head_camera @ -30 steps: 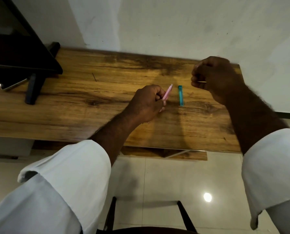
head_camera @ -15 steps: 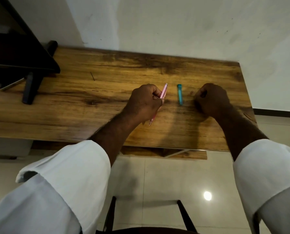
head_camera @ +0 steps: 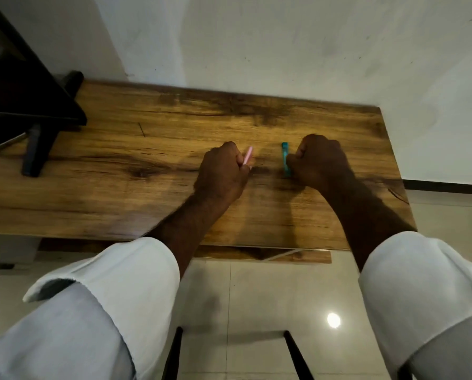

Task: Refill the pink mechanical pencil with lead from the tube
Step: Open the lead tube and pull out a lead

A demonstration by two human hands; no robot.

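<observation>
My left hand (head_camera: 223,174) is closed around the pink mechanical pencil (head_camera: 248,156); only the pencil's upper end sticks out past my fingers, pointing away from me. The teal lead tube (head_camera: 284,156) lies flat on the wooden table (head_camera: 147,193), just right of the pencil. With its fingers curled, my right hand (head_camera: 321,161) rests on the table against the tube's right side, fingertips pinching the tube's near end. That near end is hidden by my fingers.
A black stand (head_camera: 34,149) with a dark slanted panel occupies the table's left end, with a phone edge (head_camera: 4,144) beside it. A thin dark stick (head_camera: 141,129) lies behind the middle of the table. The table's right edge is close to my right hand. A chair frame (head_camera: 295,355) is below.
My right hand came down from the air at the far right to the table, then slid left to the teal tube. My left hand has kept hold of the pink pencil, nearly still.
</observation>
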